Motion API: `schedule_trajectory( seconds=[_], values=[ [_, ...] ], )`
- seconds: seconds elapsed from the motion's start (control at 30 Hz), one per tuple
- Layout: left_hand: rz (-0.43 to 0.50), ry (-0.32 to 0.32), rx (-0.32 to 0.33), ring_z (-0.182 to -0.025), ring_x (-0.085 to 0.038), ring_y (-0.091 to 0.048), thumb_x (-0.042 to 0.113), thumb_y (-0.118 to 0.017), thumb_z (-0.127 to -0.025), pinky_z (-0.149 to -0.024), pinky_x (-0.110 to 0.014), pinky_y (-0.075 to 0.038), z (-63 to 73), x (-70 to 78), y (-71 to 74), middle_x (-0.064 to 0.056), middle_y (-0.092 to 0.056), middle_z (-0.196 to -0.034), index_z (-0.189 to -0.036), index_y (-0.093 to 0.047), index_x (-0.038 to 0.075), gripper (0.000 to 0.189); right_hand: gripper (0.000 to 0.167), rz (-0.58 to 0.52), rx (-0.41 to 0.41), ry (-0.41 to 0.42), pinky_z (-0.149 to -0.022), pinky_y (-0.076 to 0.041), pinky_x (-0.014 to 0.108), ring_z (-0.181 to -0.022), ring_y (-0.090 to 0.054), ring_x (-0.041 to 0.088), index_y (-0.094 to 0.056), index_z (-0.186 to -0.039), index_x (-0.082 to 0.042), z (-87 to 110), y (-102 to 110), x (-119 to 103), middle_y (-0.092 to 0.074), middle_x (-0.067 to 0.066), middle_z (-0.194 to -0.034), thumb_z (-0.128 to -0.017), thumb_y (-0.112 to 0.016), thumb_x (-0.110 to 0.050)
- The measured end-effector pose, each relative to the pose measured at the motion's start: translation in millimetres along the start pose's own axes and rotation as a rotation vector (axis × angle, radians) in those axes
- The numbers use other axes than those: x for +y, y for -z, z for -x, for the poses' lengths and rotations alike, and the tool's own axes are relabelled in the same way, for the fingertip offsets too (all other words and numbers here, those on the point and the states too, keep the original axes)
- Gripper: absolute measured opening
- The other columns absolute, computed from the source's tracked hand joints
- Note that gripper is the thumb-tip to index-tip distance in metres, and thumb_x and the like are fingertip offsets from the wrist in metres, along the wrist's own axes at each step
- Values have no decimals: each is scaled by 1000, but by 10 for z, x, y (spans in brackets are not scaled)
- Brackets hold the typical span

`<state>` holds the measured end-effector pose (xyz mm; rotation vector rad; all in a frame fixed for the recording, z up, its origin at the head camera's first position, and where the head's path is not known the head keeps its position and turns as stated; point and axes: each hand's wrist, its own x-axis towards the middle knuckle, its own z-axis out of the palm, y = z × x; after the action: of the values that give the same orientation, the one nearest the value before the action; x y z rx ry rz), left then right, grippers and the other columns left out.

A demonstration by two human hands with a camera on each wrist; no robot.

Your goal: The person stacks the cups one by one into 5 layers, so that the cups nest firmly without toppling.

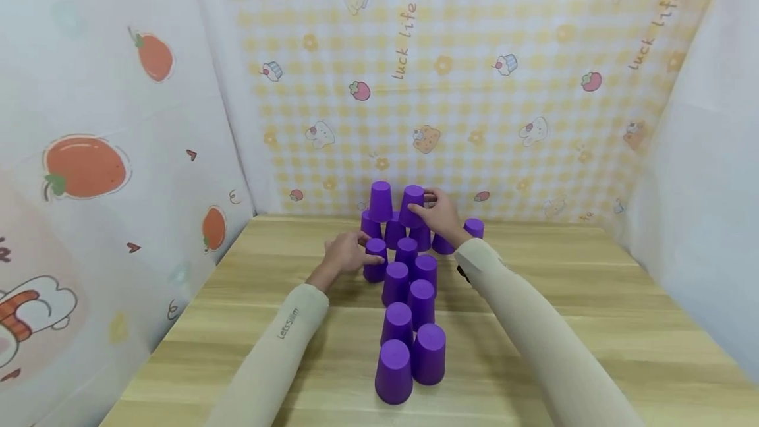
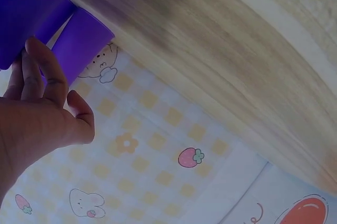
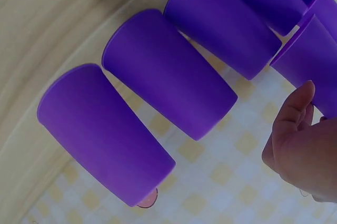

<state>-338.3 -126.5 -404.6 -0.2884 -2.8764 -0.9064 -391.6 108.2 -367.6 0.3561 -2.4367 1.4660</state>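
Note:
My right hand (image 1: 441, 215) grips an upside-down purple cup (image 1: 412, 199) at second-level height, thumb on its near side and fingers behind. Another upper cup (image 1: 381, 201) stands just left of it, above the back row. In the right wrist view the gripped cup (image 3: 316, 63) appears at the right edge, the hand (image 3: 305, 150) below it. Lower and nearer, my left hand (image 1: 346, 254) holds a purple cup (image 1: 375, 267), thumb across its front and fingers at its far side. The left wrist view shows the fingertips of this hand (image 2: 42, 108) at the wall of a dark purple cup (image 2: 31, 8).
Several upside-down purple cups, one being a front cup (image 1: 394, 374), run in a staggered line toward me on the wooden table (image 1: 267, 348). The back row ends on the right with a cup (image 1: 474, 228) by my right wrist. A yellow checked cloth (image 1: 504, 150) hangs behind.

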Motion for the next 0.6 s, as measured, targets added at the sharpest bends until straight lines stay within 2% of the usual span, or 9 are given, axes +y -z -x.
schedule_trajectory(
  seconds=[0.17, 0.4, 0.6],
  values=[
    [1, 0, -3, -100, -21, -64, 45, -88, -70, -92, -50, -32, 6, -1, -11, 2, -73, -104, -107, -71, 13, 52, 55, -13, -17, -2, -89, -53, 44, -108, -61, 34, -53, -134, 1, -33, -20, -3, -61, 22, -125, -90, -75, -23],
    [0, 13, -9, -102, -22, -64, 47, -88, -70, -93, -48, -32, 16, -32, -9, 2, -73, -106, -108, -71, 14, 53, 53, 7, -28, 9, -90, -52, 44, -109, -60, 33, -52, -134, 1, -89, -89, 15, -60, 21, -129, -92, -73, -24],
    [-1, 3, -8, -104, -21, -63, 48, -87, -70, -95, -51, -31, -18, -52, 3, 5, -73, -105, -109, -71, 16, 53, 62, 39, -66, -13, -100, -46, 47, -124, -54, 39, -44, -144, 0, -122, -36, -9, -54, 22, -139, -93, -71, -22]
  ],
)
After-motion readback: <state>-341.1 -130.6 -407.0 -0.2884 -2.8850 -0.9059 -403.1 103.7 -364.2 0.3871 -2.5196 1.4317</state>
